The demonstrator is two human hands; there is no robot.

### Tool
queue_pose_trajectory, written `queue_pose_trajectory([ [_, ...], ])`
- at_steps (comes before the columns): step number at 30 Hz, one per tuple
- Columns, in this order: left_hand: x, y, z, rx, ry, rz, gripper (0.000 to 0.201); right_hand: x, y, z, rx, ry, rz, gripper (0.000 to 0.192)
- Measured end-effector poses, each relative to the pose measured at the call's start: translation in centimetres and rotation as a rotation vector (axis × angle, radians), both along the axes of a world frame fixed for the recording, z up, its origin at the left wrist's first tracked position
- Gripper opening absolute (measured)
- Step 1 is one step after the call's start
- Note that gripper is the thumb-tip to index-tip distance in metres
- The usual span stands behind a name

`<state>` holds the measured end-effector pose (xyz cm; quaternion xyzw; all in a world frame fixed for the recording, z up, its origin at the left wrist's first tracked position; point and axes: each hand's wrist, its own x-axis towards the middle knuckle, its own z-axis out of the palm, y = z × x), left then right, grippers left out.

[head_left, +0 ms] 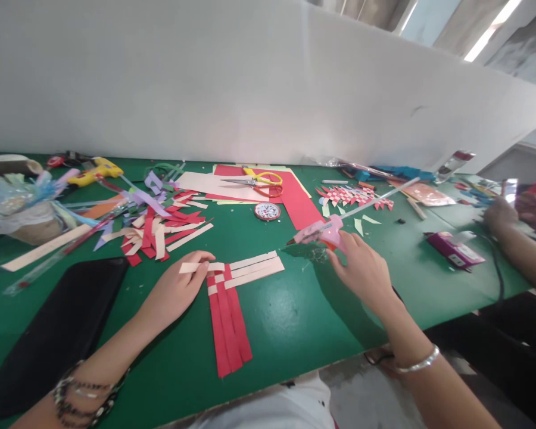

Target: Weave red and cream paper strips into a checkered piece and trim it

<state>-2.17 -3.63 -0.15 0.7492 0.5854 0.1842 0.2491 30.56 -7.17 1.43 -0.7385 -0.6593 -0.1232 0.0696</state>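
A: In the head view, how far along is the red-and-cream paper weave [226, 301], lower centre?
B: Early, I'd judge: one corner interlaced, long ends loose. The left hand [178, 283] pinches its upper edge; the right hand's [364, 268] fingers grasp a pink glue gun [313, 231].

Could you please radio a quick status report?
Left grip on paper weave; right grip holding pink glue gun. Weave partly interlaced. Loose strips piled beyond left grip.
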Motion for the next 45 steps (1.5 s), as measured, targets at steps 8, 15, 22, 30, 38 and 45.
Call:
queue_pose_trajectory([
  [8, 0.2, -0.2, 0.5, -0.004, -0.002, 0.01, 0.04, 4.3, -1.3, -0.4, -0.115, -0.038, -0.246, 0.038],
  [15, 0.2, -0.1, -0.1, -0.01, 0.016, -0.041, 0.044, 1.9, -0.9, 1.9, 0.022, 0.022, -0.118, 0.038],
  [22, -0.1, -0.1, -0.5, 0.063, 0.027, -0.085, 0.043, -6.2, 3.6, 3.0, -0.255, 0.694, 0.515, 0.041],
  [30, -0.6, -0.1, -1.1, 0.115, 0.06, -0.164, 0.041, -7.6, 7.0, 2.5, -0.149, 0.623, 0.62, 0.021],
  [38, -0.3, -0.2, -1.0, 0.251, 0.159, -0.327, 0.035, -8.8, 3.7, 0.6, -0.164, 0.261, 0.926, 0.031],
  [45, -0.1, -0.3, -0.8, 0.248, 0.187, -0.33, 0.037, -10.5, 3.0, -0.1, -0.19, 0.132, 0.958, 0.043],
])
